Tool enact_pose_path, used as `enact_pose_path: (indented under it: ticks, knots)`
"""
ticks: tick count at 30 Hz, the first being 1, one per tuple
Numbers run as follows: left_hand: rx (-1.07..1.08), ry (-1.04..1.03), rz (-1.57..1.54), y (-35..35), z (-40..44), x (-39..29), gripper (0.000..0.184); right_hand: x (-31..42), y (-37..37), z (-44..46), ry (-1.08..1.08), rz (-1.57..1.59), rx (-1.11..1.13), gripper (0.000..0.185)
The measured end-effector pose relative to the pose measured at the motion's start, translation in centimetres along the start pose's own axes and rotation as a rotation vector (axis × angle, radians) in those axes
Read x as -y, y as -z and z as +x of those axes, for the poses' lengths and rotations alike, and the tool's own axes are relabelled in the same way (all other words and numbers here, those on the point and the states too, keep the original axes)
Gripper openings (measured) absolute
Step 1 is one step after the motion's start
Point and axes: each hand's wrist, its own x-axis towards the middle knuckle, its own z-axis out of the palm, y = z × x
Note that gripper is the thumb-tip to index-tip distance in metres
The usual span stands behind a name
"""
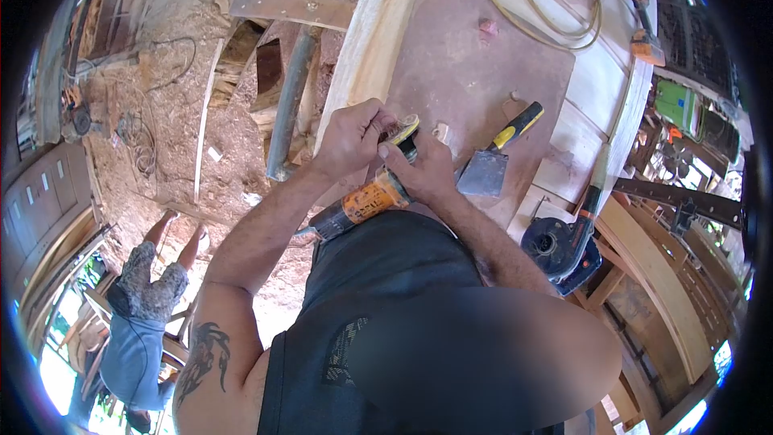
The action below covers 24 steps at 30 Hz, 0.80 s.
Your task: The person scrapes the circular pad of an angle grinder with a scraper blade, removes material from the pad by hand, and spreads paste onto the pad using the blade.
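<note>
An angle grinder (pixel 374 197) with an orange and dark body lies across my lap at the table's edge, its head pointing up and away. My right hand (pixel 428 167) is wrapped round the head end of it. At that end is a small round disc (pixel 409 128) with a yellow rim. My left hand (pixel 352 135) is closed, its thumb and fingers pinching at the disc's near-left edge; the fingertips are partly hidden. To the right of my right hand rests a scraper with a wide metal blade (pixel 483 173) and a black and yellow handle (pixel 518 126).
A brown board (pixel 451 56) covers the worktop before me. A coiled yellowish hose (pixel 592 32) lies at the back. A blower (pixel 555 246) stands at the right, an orange-ended tool (pixel 646 47) farther off. At lower left is another person (pixel 137 346); a metal pipe (pixel 298 89) stands beyond my left hand.
</note>
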Motion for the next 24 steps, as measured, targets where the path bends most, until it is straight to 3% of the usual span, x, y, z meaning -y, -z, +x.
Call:
enact_pose_path:
  ticks: [10,16,19,22,24]
  knots:
    - [-0.005,0.067,0.031,0.2,0.7,0.3,0.013,-0.4,-0.2,-0.1,0.037,-0.009,-0.005,0.051]
    - [0.027,0.189,-0.038,0.4,1.3,0.8,0.029,-0.8,-0.5,0.0,0.067,-0.011,-0.024,0.054]
    - [-0.144,0.185,-0.136,-0.7,1.5,3.8,0.029,-0.6,-0.5,0.0,0.063,-0.015,-0.021,0.055]
    - [-0.129,0.292,0.027,0.0,2.2,3.4,0.033,-1.0,-0.5,-0.1,0.039,-0.034,-0.001,0.056]
    - [-0.111,0.256,0.017,0.4,1.9,2.8,0.036,-0.8,-0.5,0.0,0.027,0.006,-0.023,0.056]
